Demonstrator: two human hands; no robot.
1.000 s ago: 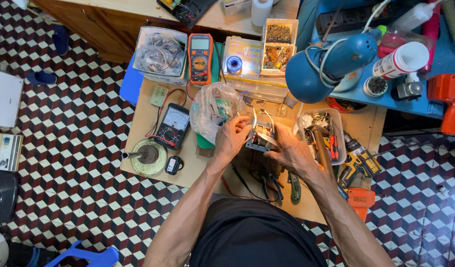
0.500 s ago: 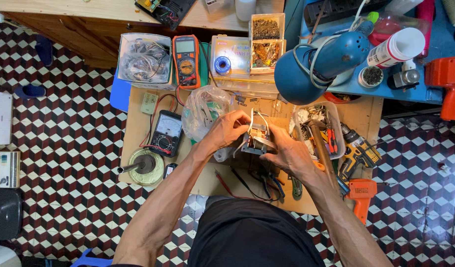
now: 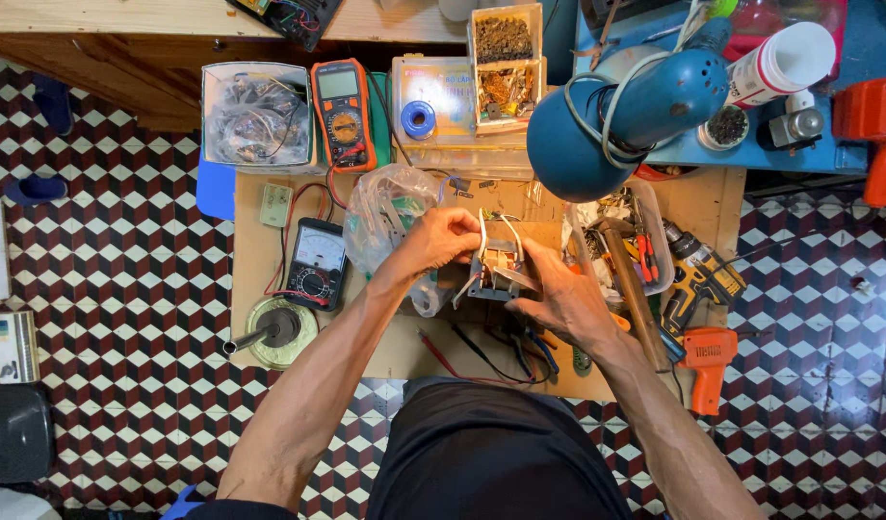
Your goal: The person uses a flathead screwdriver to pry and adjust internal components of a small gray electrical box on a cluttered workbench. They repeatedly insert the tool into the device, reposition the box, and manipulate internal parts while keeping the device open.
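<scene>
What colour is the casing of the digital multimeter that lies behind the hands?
Orange, around a dark face, on the digital multimeter; the head view shows it well.

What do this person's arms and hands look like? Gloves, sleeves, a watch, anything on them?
Both arms are bare from the bottom edge of the picture up to the fingers: no sleeves in view. The left hand and the right hand wear no gloves, and no watch or bracelet shows at either wrist. Rings are too small to tell. The dark garment below is black.
</scene>
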